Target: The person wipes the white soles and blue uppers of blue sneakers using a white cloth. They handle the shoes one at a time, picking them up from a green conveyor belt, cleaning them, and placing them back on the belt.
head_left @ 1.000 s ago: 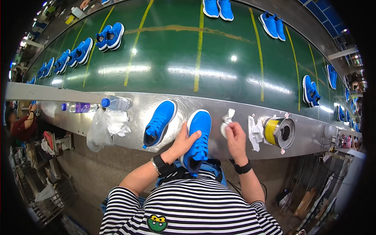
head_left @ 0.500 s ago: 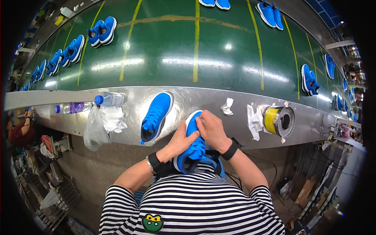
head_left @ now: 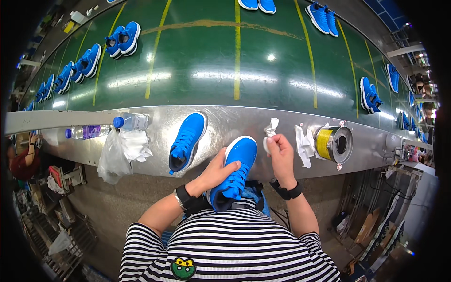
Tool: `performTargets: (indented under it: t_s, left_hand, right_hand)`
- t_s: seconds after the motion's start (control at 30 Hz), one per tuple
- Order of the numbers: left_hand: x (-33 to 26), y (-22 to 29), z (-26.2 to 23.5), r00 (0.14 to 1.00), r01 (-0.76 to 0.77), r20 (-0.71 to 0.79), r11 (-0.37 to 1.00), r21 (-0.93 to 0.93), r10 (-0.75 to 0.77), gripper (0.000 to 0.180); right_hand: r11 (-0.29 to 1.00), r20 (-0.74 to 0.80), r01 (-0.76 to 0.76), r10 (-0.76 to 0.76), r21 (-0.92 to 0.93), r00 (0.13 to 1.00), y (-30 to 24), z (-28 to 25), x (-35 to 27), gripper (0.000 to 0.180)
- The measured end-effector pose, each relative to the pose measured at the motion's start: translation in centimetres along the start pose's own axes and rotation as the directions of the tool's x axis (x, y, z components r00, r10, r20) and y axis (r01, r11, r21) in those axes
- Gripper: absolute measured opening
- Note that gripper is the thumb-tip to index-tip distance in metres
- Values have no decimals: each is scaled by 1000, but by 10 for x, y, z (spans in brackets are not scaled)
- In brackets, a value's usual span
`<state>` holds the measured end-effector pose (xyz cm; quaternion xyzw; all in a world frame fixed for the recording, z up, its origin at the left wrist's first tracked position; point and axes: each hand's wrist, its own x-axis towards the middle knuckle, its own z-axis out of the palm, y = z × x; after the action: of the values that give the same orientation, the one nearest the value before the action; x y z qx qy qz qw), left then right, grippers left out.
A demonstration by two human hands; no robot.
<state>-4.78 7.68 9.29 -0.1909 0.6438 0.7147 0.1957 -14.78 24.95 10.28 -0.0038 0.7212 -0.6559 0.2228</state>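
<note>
Worker at the steel edge (head_left: 225, 120) of a green conveyor belt (head_left: 202, 70), seen from above. The left hand (head_left: 217, 170) is wrapping around the side of a blue lace-up sneaker (head_left: 235, 171), which is lying toe-forward with its heel toward the striped shirt (head_left: 225, 249) and its white-rimmed toe resting on the steel. The right hand (head_left: 280, 152) is closing on a crumpled white cloth (head_left: 269, 131), just beside the sneaker's toe and apart from it. A second blue sneaker (head_left: 188, 140) is lying free on the steel to the left, near a clear water bottle (head_left: 129, 122) and a white rag on a plastic bag (head_left: 123, 150); a yellow tape roll (head_left: 331, 143) is sitting to the right. Paired blue sneakers (head_left: 123, 38) are riding the belt beyond. The held sneaker is likely light, with a soft, yielding knit upper and a firmer, smoother sole rim; gripping across the midfoot, as the left hand is doing, appears the steadiest hold, since the upper would dent under pinching and the laces offer little purchase.
</note>
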Motion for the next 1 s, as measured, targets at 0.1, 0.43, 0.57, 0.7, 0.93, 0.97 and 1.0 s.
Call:
performTargets:
  t_s: [0.1, 0.43, 0.57, 0.7, 0.93, 0.97, 1.0]
  left_hand:
    - [0, -2, 1, 1000, 11, 11, 1000, -20, -11, 61]
    - [-5, 5, 7, 995, -26, -90, 990, 137, 39, 55]
    - [-6, -4, 7, 996, -18, -90, 993, 114, 28, 57]
    - [-6, -6, 3, 998, 14, -66, 1000, 24, -13, 58]
    - [-5, -1, 5, 996, 8, -91, 997, 79, -1, 53]
    - [-6, 2, 7, 994, 7, -109, 993, 117, 6, 53]
    - [-6, 2, 8, 992, -8, -126, 990, 141, 26, 53]
  right_hand:
    - [989, 111, 69, -54, -134, 992, -10, 10, -12, 15]
    - [783, 102, 392, -395, -483, 913, 3, 48, -10, 14]
    - [999, -211, 34, -39, -24, 977, 14, 40, 15, 18]
    - [990, -27, -64, 67, 123, 997, 2, 25, 5, 17]
    - [940, 166, 84, -30, -330, 986, -9, 39, -14, 17]
    - [923, 163, 124, -68, -365, 984, -11, 41, -12, 17]
    - [902, 163, 163, -105, -399, 981, -11, 43, -11, 17]
